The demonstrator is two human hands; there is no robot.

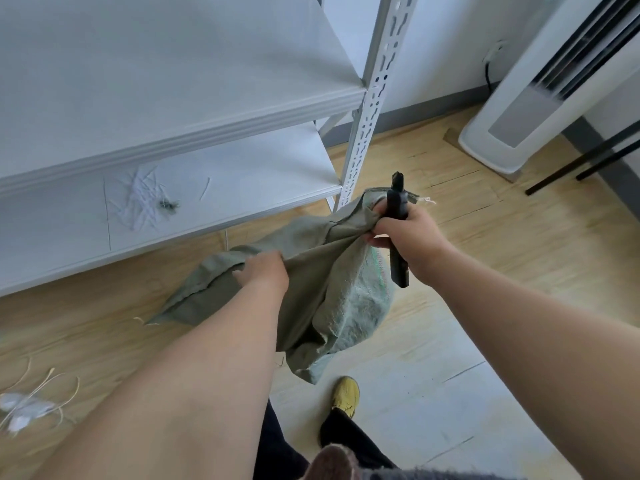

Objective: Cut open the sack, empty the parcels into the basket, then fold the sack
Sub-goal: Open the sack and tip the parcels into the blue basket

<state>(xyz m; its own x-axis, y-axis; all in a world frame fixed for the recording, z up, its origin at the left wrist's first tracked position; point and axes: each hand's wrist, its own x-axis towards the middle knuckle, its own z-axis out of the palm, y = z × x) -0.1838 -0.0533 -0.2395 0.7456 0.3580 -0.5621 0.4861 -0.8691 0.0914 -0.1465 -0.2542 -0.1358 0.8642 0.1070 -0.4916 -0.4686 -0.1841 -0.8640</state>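
A grey-green woven sack [318,292] hangs limp between my two hands above the wooden floor, its lower end sagging near my foot. My left hand [265,273] grips the sack's left edge, fingers curled into the cloth. My right hand [403,232] holds the sack's upper right corner bunched together with a black folded cutter [398,237], whose tip points up and whose handle sticks out below my palm. No parcels and no basket are in view.
A white metal shelf rack [194,109] stands at the left with cut threads [145,199] on its lower board. Loose string and white scraps [31,400] lie on the floor at left. A white floor appliance [519,109] stands at back right. My yellow shoe [346,394] is below the sack.
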